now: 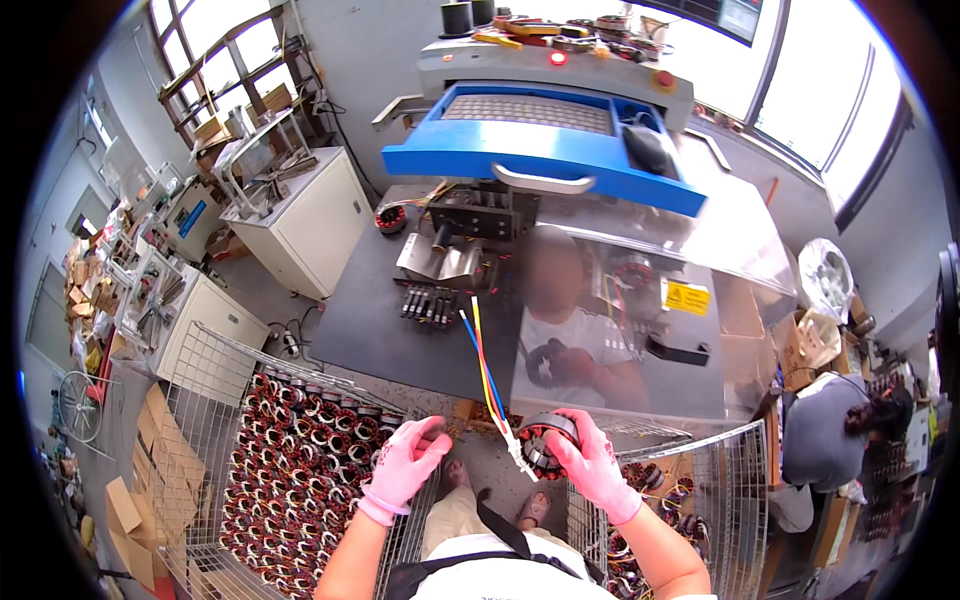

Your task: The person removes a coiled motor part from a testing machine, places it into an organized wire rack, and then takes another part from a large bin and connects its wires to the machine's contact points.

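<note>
Both my hands wear pink gloves. My right hand [592,462] grips a motor stator [540,448], a round ring with a dark rim and windings inside. A bundle of long lead wires [482,362], yellow, red, blue and white, rises from it toward the machine, and a white sleeve or tie lies at their base. My left hand [404,462] is apart from the stator, at the basket on the left. Its dark-tipped fingers are slightly bent, with nothing visible between them and the thumb.
A wire basket [215,365] on my left holds rows of stators [300,470]; another basket [745,470] on my right holds more. Ahead stands a machine with a dark table [370,330], a clear guard door [620,370] and a blue drawer [470,158]. A person [825,430] sits at far right.
</note>
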A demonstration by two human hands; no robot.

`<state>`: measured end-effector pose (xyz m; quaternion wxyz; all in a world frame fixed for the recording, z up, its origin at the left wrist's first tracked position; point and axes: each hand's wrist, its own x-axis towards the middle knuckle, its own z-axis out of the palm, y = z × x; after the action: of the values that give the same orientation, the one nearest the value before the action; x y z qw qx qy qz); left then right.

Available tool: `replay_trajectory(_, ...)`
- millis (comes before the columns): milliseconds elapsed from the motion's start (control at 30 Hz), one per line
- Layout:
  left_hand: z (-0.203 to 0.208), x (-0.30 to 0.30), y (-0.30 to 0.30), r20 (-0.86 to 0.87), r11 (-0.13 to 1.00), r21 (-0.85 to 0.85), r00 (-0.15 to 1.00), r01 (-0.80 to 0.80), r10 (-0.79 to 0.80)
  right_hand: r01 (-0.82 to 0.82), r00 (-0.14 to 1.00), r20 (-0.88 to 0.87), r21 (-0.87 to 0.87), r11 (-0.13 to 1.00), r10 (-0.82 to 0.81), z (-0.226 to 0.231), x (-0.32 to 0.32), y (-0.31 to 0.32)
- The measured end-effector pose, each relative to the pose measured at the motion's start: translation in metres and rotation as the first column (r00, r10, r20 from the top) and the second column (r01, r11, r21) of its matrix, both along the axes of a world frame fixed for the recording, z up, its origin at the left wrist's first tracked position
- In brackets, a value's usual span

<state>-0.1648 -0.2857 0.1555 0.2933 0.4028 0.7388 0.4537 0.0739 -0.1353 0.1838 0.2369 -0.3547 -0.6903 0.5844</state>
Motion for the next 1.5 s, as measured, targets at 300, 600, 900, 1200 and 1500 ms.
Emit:
replay_trajectory(300, 0.037, -0.119, 0.096, 0.581, 0.878, 0.256, 0.790, -0.405, 0.195, -0.103, 0.978, 0.210, 0.450, 0.887, 0.007, 0.003, -0.155, 0.018)
replay_trajectory(600, -0.030, -0.219, 0.073, 0.605, 0.972, 0.185, 0.797, -0.146, 0.004, 0.051, 0.938, 0.234, 0.634, 0.772, -0.255, -0.074, -0.312, 0.114)
replay_trajectory(900, -0.073, -0.247, 0.152, 0.281, 0.957, 0.287, 0.953, 0.034, -0.118, -0.048, 0.946, 0.269, 0.668, 0.743, -0.181, -0.098, -0.375, 0.227)
replay_trajectory(1200, -0.086, -0.255, 0.178, 0.288, 0.967, 0.256, 0.954, 0.003, -0.079, 0.076, 0.961, 0.136, 0.706, 0.704, -0.239, -0.089, -0.385, 0.241)
replay_trajectory(1500, -0.051, -0.249, 0.174, -0.210, 0.952, 0.113, 0.943, 0.285, -0.258, -0.100, 0.991, -0.132, -0.508, 0.856, 0.038, -0.095, -0.389, 0.154)
